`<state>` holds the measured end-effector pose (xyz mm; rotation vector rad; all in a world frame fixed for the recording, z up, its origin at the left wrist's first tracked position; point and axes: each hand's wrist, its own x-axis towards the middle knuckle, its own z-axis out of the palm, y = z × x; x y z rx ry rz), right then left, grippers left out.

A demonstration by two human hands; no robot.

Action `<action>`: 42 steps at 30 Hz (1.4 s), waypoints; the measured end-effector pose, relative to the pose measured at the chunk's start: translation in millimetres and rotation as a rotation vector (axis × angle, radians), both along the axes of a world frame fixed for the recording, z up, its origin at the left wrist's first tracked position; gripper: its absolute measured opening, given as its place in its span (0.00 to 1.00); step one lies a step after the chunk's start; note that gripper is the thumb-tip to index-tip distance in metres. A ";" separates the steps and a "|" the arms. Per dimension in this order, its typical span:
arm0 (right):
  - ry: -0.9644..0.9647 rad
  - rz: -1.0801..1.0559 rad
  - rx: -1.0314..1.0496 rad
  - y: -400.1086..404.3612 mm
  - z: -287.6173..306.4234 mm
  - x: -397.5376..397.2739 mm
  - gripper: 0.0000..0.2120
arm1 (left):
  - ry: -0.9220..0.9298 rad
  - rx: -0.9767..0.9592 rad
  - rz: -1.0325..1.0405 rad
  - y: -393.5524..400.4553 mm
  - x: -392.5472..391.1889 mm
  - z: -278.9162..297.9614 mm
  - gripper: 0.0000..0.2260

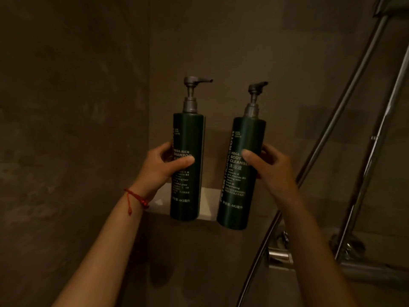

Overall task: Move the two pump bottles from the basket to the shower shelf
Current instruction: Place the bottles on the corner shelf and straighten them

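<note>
Dim tiled shower corner with a small white shelf (208, 203): left hand (160, 167) grips the shampoo bottle (188, 165), right hand (271, 166) the body cleanser bottle (242, 171), both raised before the shelf, where crowding could tip one off.

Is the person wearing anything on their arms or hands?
Both arms are bare, with no sleeves, gloves, rings or watch in view. The left hand has a thin red string bracelet at its wrist, with small red beads and a loose end dangling. The right hand and its wrist wear nothing.
</note>
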<state>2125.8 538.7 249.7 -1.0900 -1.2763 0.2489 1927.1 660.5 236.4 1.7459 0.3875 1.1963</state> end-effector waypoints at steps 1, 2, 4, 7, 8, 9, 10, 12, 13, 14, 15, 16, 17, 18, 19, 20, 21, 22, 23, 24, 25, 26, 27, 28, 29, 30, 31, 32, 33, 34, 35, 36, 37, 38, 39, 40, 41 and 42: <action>-0.011 0.001 0.006 6.1 1.6 2.6 0.21 | 0.000 0.013 -0.001 6.2 2.6 1.0 0.18; -0.016 0.004 0.011 12.3 3.0 4.6 0.22 | -0.003 0.021 0.002 12.1 5.4 1.7 0.18; -0.020 0.017 0.009 24.0 4.8 7.4 0.22 | -0.006 0.021 0.017 21.8 10.1 2.5 0.18; -0.047 0.068 -0.013 39.9 3.6 10.4 0.21 | 0.005 0.000 0.032 34.4 13.3 0.2 0.18; -0.054 0.084 -0.020 45.1 1.9 11.5 0.22 | 0.009 -0.005 0.037 38.6 13.3 -1.1 0.18; -0.060 0.095 -0.027 49.6 0.4 12.4 0.22 | 0.012 -0.008 0.042 42.3 13.0 -2.0 0.18; -0.063 0.103 -0.032 53.1 -1.0 13.2 0.21 | 0.012 -0.011 0.047 45.4 12.6 -2.3 0.17; -0.058 0.121 -0.031 60.1 -2.5 14.6 0.19 | 0.021 -0.012 0.060 50.7 12.1 -1.8 0.16; -0.056 0.130 -0.026 63.0 -3.0 15.2 0.18 | 0.029 -0.013 0.066 52.4 12.0 -1.6 0.16; -0.058 0.135 -0.019 65.6 -3.8 15.7 0.17 | 0.035 -0.015 0.070 53.8 11.6 -1.6 0.15; -0.061 0.136 -0.010 68.1 -4.9 16.0 0.18 | 0.035 -0.019 0.072 55.2 11.1 -2.0 0.15; -0.066 0.133 -0.001 70.0 -6.4 16.3 0.19 | 0.029 -0.024 0.072 56.5 10.7 -2.9 0.16; -0.068 0.129 0.007 71.6 -8.0 16.2 0.19 | 0.021 -0.031 0.070 57.8 10.7 -4.0 0.16; -0.067 0.128 0.012 72.6 -9.5 15.6 0.19 | 0.015 -0.037 0.068 58.5 10.5 -5.3 0.16; -0.062 0.128 0.017 73.2 -10.9 14.6 0.19 | 0.010 -0.042 0.067 58.5 10.8 -6.3 0.16; -0.058 0.126 0.021 73.1 -11.8 13.4 0.19 | 0.000 -0.045 0.066 58.2 11.4 -7.2 0.16; -0.053 0.118 0.025 72.7 -12.4 11.8 0.19 | -0.016 -0.045 0.065 58.0 11.9 -8.1 0.17; -0.048 0.110 0.028 71.6 -13.3 10.1 0.19 | -0.032 -0.047 0.064 58.1 12.1 -9.2 0.17; -0.041 0.105 0.026 70.3 -14.6 8.4 0.19 | -0.042 -0.054 0.064 58.4 11.9 -10.5 0.19; -0.036 0.098 0.019 68.3 -17.0 6.8 0.20 | -0.042 -0.065 0.063 58.8 11.2 -12.2 0.20; -0.031 0.084 0.011 66.1 -20.5 5.0 0.21 | -0.040 -0.077 0.059 59.5 9.9 -14.4 0.21; -0.024 0.059 0.008 63.8 -25.5 3.2 0.23 | -0.042 -0.088 0.053 60.6 8.3 -16.9 0.21; -0.013 0.025 0.012 61.7 -31.3 1.3 0.25 | -0.046 -0.099 0.048 62.1 6.5 -19.6 0.22; -0.003 -0.015 0.018 60.1 -37.5 -0.7 0.28 | -0.049 -0.111 0.046 63.6 4.7 -22.7 0.23; 0.006 -0.055 0.022 59.3 -43.6 -2.8 0.31 | -0.047 -0.125 0.047 64.8 3.6 -25.7 0.26; 0.014 -0.085 0.022 59.2 -49.4 -5.1 0.33 | -0.038 -0.139 0.047 65.7 3.1 -28.6 0.30; 0.020 -0.104 0.017 59.9 -54.6 -7.5 0.34 | -0.027 -0.150 0.044 65.8 3.2 -31.3 0.33; 0.024 -0.114 0.005 61.3 -58.9 -9.8 0.33 | -0.018 -0.157 0.042 65.2 3.7 -33.6 0.34; 0.022 -0.120 -0.010 63.1 -62.5 -11.4 0.33 | -0.017 -0.161 0.044 64.0 4.4 -35.3 0.33; 0.018 -0.124 -0.025 64.9 -65.6 -12.0 0.33 | -0.020 -0.167 0.051 62.1 5.5 -36.5 0.32; 0.016 -0.123 -0.036 66.8 -67.8 -11.5 0.32 | -0.029 -0.175 0.063 60.3 6.6 -37.5 0.32; 0.019 -0.117 -0.041 68.3 -69.4 -10.0 0.30 | -0.044 -0.176 0.079 58.5 7.7 -37.9 0.34; 0.027 -0.104 -0.045 69.3 -69.9 -7.8 0.28 | -0.061 -0.172 0.095 56.7 8.7 -38.6 0.36; 0.034 -0.086 -0.051 69.5 -69.3 -5.5 0.26 | -0.075 -0.162 0.110 54.4 9.9 -39.0 0.38; 0.036 -0.065 -0.060 69.2 -68.1 -3.3 0.25 | -0.083 -0.152 0.127 51.6 11.4 -39.0 0.38; 0.036 -0.042 -0.071 68.5 -66.8 -1.0 0.24 | -0.091 -0.142 0.152 49.0 13.4 -39.1 0.36; 0.038 -0.016 -0.083 67.6 -65.6 1.0 0.24 | -0.102 -0.127 0.183 47.1 15.6 -39.6 0.31; 0.042 0.011 -0.096 66.5 -64.5 2.9 0.24 | -0.115 -0.108 0.217 45.3 18.3 -40.5 0.27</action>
